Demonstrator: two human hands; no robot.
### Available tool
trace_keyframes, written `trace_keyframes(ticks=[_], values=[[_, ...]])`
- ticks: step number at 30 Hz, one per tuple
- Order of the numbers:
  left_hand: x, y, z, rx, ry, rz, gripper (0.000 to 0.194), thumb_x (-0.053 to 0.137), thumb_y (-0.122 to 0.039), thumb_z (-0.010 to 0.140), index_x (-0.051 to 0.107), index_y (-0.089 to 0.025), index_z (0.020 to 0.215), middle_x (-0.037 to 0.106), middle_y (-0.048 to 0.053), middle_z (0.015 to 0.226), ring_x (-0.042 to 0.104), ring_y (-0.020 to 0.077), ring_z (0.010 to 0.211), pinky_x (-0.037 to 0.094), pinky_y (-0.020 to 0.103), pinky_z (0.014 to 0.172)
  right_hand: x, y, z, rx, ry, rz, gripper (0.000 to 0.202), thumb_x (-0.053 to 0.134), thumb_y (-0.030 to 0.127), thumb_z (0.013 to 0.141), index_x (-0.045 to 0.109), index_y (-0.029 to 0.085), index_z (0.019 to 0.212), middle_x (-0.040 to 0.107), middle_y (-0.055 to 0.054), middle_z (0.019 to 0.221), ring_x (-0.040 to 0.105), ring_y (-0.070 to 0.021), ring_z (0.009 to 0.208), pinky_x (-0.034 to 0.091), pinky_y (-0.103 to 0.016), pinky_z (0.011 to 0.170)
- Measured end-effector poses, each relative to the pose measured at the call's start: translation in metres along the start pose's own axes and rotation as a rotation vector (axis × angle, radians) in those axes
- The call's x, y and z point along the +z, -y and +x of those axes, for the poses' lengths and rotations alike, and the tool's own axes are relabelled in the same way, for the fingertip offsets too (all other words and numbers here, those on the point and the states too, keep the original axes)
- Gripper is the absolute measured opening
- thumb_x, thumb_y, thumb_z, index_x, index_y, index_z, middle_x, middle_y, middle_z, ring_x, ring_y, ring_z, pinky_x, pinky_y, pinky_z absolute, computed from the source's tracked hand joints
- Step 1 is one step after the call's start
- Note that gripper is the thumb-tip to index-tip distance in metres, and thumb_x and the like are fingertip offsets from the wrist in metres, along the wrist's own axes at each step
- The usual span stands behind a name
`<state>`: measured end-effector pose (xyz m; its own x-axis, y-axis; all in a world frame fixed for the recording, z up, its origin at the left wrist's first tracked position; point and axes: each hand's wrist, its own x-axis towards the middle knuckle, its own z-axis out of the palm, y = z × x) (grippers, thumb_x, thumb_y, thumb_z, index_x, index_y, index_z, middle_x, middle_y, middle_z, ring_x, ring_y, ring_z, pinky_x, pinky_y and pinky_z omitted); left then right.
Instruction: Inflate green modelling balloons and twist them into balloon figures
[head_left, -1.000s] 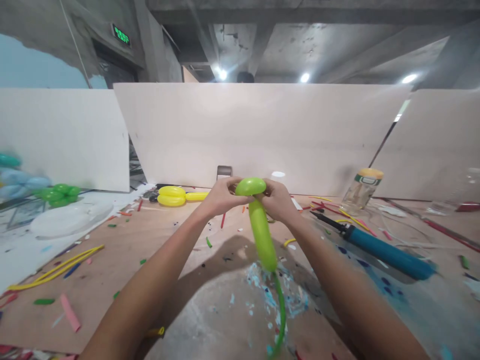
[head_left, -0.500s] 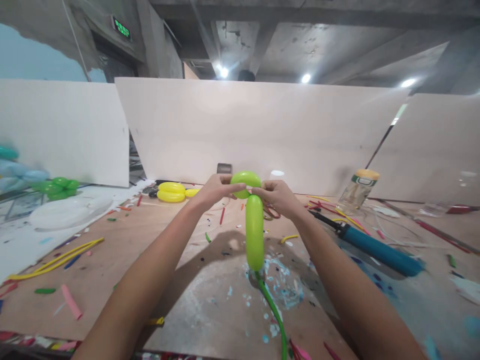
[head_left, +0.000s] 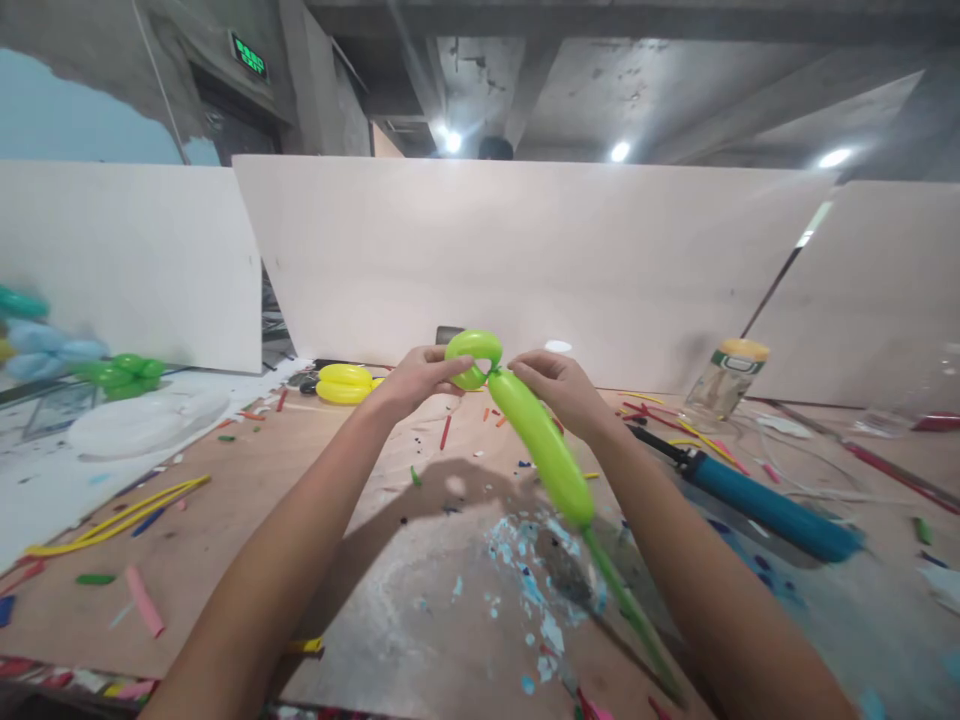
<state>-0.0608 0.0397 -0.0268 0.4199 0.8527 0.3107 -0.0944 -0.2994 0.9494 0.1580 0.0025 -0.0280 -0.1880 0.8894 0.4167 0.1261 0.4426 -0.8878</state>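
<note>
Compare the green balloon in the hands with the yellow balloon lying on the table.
The green balloon is held up by the left hand and right hand; the yellow balloon lies untouched on the table. The green one trails a long uninflated tail; the yellow one looks short and folded double. Both are long twisting balloons.

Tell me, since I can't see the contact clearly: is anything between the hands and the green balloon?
Nothing visible: the left hand pinches the green balloon at its small loop, and the right hand grips the long segment directly.

Blue pump point(head_left: 765, 506), yellow balloon point(head_left: 344, 384), jar point(head_left: 727, 377).
</note>
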Motion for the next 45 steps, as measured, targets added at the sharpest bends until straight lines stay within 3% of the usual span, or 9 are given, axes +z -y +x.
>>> trace_keyframes(ticks=[6,14,18,21,23,28,33,37,45], values=[[0.010,-0.001,-0.001,0.038,0.072,0.086,0.039,0.069,-0.042,0.074,0.069,-0.015,0.102,0.067,0.011,0.098,0.063,0.0183,0.084,0.052,0.027,0.069,-0.004,-0.003,0.001,-0.016,0.195,-0.006,0.032,0.063,0.041,0.080,0.060,0.021,0.104,0.067,-0.006,0.095,0.063,-0.0169,0.081,0.050,-0.025,0.061],[0.017,-0.003,0.002,0.141,-0.197,-0.055,0.052,0.073,-0.039,0.069,0.058,-0.017,0.113,0.063,0.009,0.102,0.061,0.0174,0.084,0.048,0.021,0.058,-0.008,-0.004,-0.006,0.248,0.450,0.074,0.046,0.068,0.038,0.078,0.050,0.022,0.117,0.066,-0.008,0.098,0.065,-0.0193,0.080,0.055,-0.033,0.069],[0.017,0.005,0.008,0.051,-0.297,-0.231,0.062,0.076,-0.039,0.065,0.053,-0.019,0.118,0.062,0.011,0.106,0.061,0.0178,0.085,0.049,0.026,0.065,0.004,-0.013,-0.003,0.243,0.359,0.277,0.042,0.067,0.041,0.079,0.049,0.024,0.113,0.063,-0.002,0.085,0.062,-0.0150,0.069,0.054,-0.030,0.064],[0.023,0.015,0.010,-0.034,-0.056,-0.266,0.045,0.070,-0.047,0.070,0.063,-0.016,0.102,0.063,0.012,0.105,0.061,0.0200,0.091,0.048,0.031,0.074,0.016,-0.019,-0.002,0.286,0.354,0.452,0.039,0.060,0.052,0.081,0.050,0.023,0.106,0.061,-0.001,0.077,0.061,-0.0146,0.063,0.053,-0.030,0.061],[0.031,0.019,0.011,0.019,0.018,-0.253,0.040,0.068,-0.048,0.072,0.066,-0.014,0.092,0.066,0.011,0.097,0.061,0.0191,0.087,0.046,0.028,0.071,0.023,-0.021,-0.003,0.375,0.397,0.513,0.042,0.054,0.060,0.082,0.052,0.021,0.097,0.059,0.000,0.070,0.059,-0.0139,0.058,0.052,-0.029,0.059],[0.042,0.015,0.010,0.016,-0.119,-0.469,0.043,0.060,-0.056,0.073,0.062,-0.016,0.088,0.066,0.007,0.082,0.060,0.0171,0.067,0.038,0.025,0.051,0.039,-0.023,-0.003,0.497,0.418,0.619,0.054,0.040,0.070,0.082,0.054,0.019,0.091,0.058,-0.001,0.064,0.056,-0.0124,0.051,0.048,-0.025,0.050],[0.046,0.014,0.013,0.029,-0.260,-0.683,0.036,0.065,-0.050,0.070,0.050,-0.021,0.084,0.052,-0.005,0.063,0.053,0.0094,0.052,0.044,0.024,0.055,0.064,-0.034,-0.004,0.462,0.244,0.436,0.055,0.041,0.072,0.081,0.052,0.019,0.078,0.055,-0.001,0.057,0.050,-0.0112,0.042,0.040,-0.022,0.037],[0.054,0.023,0.020,0.037,-0.334,-0.633,0.037,0.065,-0.049,0.070,0.044,-0.020,0.077,0.047,-0.007,0.057,0.047,0.0070,0.045,0.042,0.022,0.051,0.080,-0.043,-0.006,0.349,0.120,0.236,0.057,0.038,0.077,0.077,0.049,0.021,0.071,0.053,-0.001,0.052,0.048,-0.0134,0.038,0.039,-0.026,0.034],[0.064,0.027,0.022,0.020,-0.356,-0.571,0.036,0.067,-0.045,0.069,0.043,-0.019,0.074,0.045,-0.008,0.054,0.043,0.0054,0.043,0.039,0.020,0.048,0.081,-0.040,-0.008,0.273,0.020,0.197,0.046,0.045,0.070,0.080,0.044,0.024,0.077,0.050,0.002,0.053,0.049,-0.0136,0.039,0.042,-0.028,0.035]])
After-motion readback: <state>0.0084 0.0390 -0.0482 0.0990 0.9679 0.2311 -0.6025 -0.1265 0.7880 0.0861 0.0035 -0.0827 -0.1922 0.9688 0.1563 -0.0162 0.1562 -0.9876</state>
